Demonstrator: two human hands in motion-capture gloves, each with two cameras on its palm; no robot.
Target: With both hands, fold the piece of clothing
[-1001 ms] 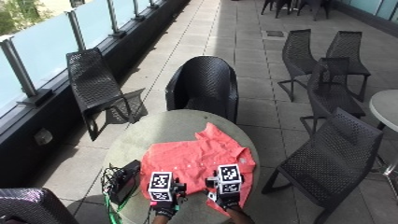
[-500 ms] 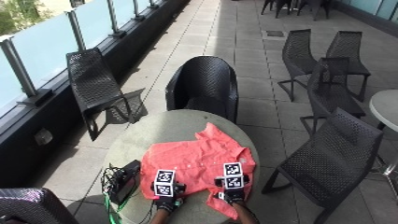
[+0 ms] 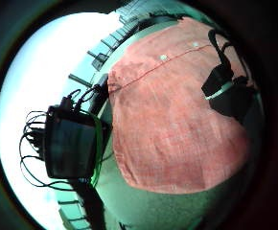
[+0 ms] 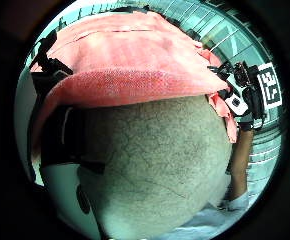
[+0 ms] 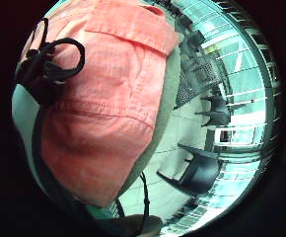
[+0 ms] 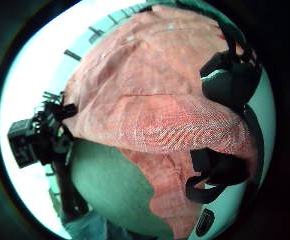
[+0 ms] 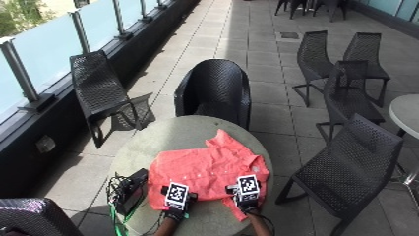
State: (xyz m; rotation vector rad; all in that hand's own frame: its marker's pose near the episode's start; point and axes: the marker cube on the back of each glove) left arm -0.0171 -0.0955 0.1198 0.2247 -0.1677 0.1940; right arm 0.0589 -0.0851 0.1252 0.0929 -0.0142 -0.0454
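Currently your left hand (image 7: 175, 212) and right hand (image 7: 246, 202) pinch the shirt (image 7: 206, 172) hem; uneven lifting risks a skewed fold.

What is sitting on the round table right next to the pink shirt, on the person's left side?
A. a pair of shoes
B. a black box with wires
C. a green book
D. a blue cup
B: in the outside view a black box with wires sits on the round table just beside the left edge of the pink shirt.
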